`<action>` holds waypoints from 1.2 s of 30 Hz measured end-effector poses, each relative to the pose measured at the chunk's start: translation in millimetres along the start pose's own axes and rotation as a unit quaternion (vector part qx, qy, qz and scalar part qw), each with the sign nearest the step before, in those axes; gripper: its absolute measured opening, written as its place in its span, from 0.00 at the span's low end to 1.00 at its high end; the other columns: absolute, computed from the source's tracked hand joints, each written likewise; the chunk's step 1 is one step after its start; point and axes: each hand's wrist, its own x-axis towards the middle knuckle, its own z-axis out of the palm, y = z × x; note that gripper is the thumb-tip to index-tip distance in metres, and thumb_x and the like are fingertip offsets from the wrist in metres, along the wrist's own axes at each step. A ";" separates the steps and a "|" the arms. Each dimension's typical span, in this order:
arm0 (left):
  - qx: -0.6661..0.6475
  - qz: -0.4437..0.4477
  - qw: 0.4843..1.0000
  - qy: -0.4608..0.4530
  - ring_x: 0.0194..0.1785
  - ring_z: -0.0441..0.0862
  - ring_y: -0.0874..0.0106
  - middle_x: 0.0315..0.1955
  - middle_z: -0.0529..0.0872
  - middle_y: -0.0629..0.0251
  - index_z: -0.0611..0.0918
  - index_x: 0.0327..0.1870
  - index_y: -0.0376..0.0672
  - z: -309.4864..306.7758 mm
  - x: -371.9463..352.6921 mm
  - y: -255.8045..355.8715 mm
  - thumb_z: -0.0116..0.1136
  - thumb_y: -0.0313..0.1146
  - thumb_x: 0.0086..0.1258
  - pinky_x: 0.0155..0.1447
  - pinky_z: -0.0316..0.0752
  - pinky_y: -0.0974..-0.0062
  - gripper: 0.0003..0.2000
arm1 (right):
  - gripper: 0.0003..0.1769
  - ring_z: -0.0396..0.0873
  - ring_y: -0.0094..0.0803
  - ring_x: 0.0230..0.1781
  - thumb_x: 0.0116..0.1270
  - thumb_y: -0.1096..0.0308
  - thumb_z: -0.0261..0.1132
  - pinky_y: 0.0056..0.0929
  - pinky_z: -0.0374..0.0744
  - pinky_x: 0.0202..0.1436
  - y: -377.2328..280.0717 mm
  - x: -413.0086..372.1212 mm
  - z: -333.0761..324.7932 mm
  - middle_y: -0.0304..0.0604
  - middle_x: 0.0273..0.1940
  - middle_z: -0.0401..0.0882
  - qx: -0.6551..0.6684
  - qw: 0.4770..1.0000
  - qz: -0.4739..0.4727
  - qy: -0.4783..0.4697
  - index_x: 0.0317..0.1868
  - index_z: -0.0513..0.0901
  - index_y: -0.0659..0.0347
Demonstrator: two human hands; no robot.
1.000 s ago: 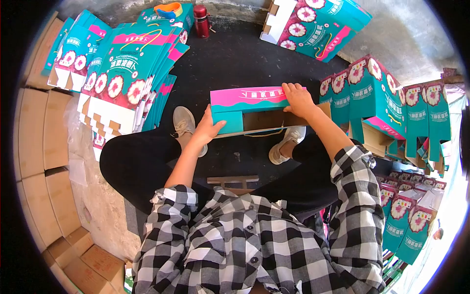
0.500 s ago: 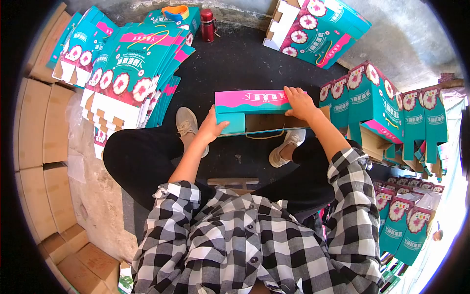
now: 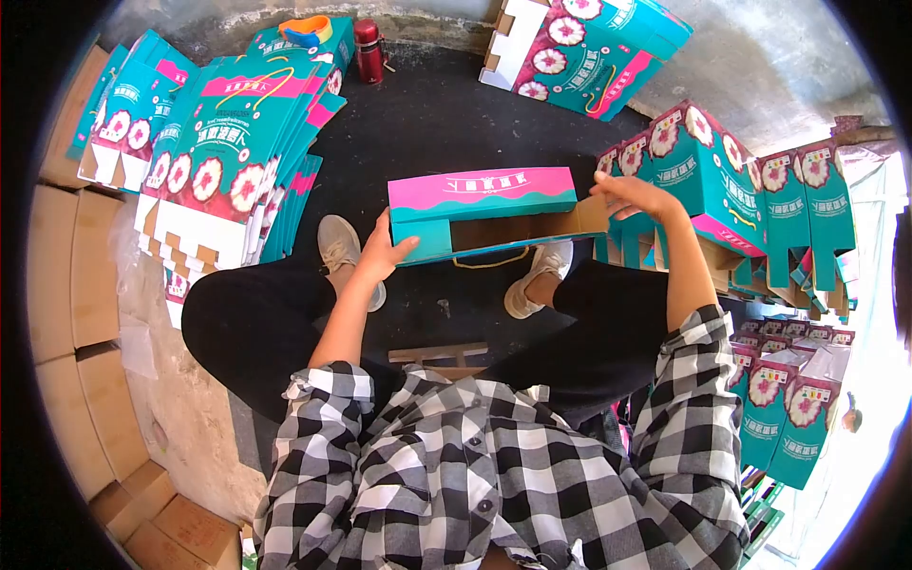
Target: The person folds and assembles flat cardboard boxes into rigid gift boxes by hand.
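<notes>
A teal and pink printed carton (image 3: 483,190) lies across between my knees, its near side partly uncovered and showing the brown inside. My left hand (image 3: 383,249) is closed round its left end, thumb on the teal flap. At the other end, my right hand (image 3: 638,197) has its fingers stretched out and apart, right beside the brown end flap (image 3: 591,217) that sticks out. A yellow cord handle (image 3: 491,260) hangs from the carton's near edge.
Flat printed cartons (image 3: 223,133) are piled at the left, with more leaning at the back wall (image 3: 589,57). A red flask (image 3: 369,51) stands behind. Formed cartons (image 3: 708,180) crowd the right side. Brown boxes (image 3: 81,275) line the far left.
My right hand has let go of the pink panel's right part and moved right, to the end flap, which now points outward. My left hand keeps its hold.
</notes>
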 end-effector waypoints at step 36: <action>-0.107 0.070 0.992 0.008 0.59 0.72 0.69 0.56 0.75 0.59 0.63 0.66 0.39 24.5 3.0 77.9 0.63 0.42 0.66 0.63 0.65 0.71 0.32 | 0.39 0.76 0.33 0.54 0.60 0.52 0.70 0.31 0.73 0.59 -36.9 -32.0 8.1 0.52 0.53 0.78 0.147 0.859 -0.335 0.358 0.64 0.67 0.68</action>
